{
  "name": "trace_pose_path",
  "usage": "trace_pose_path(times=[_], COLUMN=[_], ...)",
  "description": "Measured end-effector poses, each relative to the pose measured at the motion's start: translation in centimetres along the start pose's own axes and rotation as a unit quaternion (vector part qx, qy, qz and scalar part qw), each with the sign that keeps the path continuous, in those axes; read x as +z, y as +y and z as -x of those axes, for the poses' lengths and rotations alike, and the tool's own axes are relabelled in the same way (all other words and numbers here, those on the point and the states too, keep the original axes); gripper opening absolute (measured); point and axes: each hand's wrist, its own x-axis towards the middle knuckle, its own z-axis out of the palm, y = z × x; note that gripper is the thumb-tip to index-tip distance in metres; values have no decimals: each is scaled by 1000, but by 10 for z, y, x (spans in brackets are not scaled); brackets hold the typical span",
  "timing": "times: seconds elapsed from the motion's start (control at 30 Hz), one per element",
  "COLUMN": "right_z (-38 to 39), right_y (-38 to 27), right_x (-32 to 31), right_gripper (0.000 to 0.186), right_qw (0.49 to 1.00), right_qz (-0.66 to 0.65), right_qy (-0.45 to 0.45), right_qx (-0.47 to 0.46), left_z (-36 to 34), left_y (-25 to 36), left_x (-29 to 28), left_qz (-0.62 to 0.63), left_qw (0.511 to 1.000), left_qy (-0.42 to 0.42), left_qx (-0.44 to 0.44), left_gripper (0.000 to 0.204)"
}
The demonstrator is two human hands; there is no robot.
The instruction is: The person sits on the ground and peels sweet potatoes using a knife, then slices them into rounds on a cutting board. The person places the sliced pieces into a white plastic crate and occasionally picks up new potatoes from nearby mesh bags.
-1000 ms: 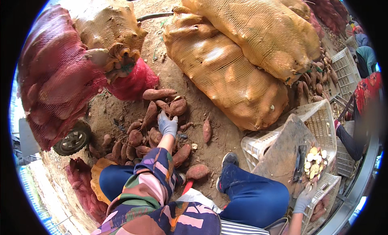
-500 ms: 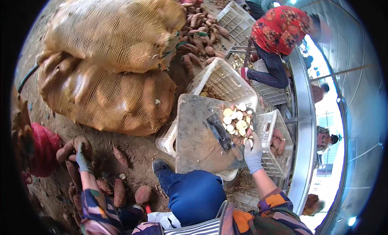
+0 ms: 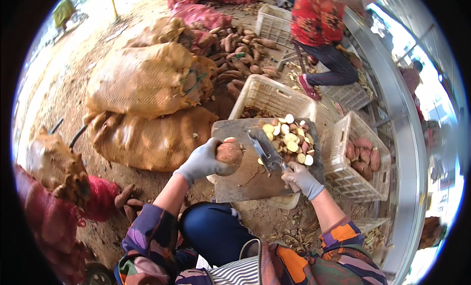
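Note:
A large round sweet potato [image 3: 229, 157] is gripped in my gloved left hand [image 3: 202, 160], over the left part of a dark wooden board [image 3: 240, 187]. My right hand [image 3: 301, 179], gloved too, is wrapped round the handle of a wide-bladed knife [image 3: 265, 150]. The blade slants up and left across the board. Just beyond it lies a heap of cut sweet potato pieces [image 3: 292, 146], pale inside with reddish skin. My left hand and the knife are apart.
Beyond the board stands a white crate [image 3: 274, 96]; another crate [image 3: 338, 162] at right holds sweet potatoes [image 3: 362, 157]. Full mesh sacks [image 3: 147, 142] are stacked at left. A co-worker in a red flowered top [image 3: 318, 20] works by a metal rail [image 3: 400, 113] at far right.
My left hand has brought a sweet potato up from the ground pile to the board. My right hand has gone from the cut pieces to the knife handle and raised the blade.

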Motion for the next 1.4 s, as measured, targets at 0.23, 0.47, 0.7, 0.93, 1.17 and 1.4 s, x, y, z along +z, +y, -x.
trace_pose_path(times=[0.23,0.47,0.7,0.93,1.17,1.4], right_z=[59,73,62,2,-35,11], right_y=[15,61,39,18,27,46], right_x=[29,48,29,11,50,27], right_gripper=[24,28,27,30,29,25], right_qw=[921,882,932,926,946,931], right_qz=[253,341,305,328,250,208], right_qy=[219,229,104,33,133,226], right_qx=[-198,-230,-165,-182,-156,-195], left_z=[-37,-40,-46,-53,-39,-32], left_y=[16,14,19,22,25,46], left_x=[74,80,69,79,88,99], left_qz=[-272,-169,-150,-193,-260,40], left_qw=[956,972,968,969,961,954], left_qy=[-99,-88,-130,-135,-37,79], left_qx=[-37,-137,-157,-75,-81,-287], left_gripper=[70,68,71,67,67,79])
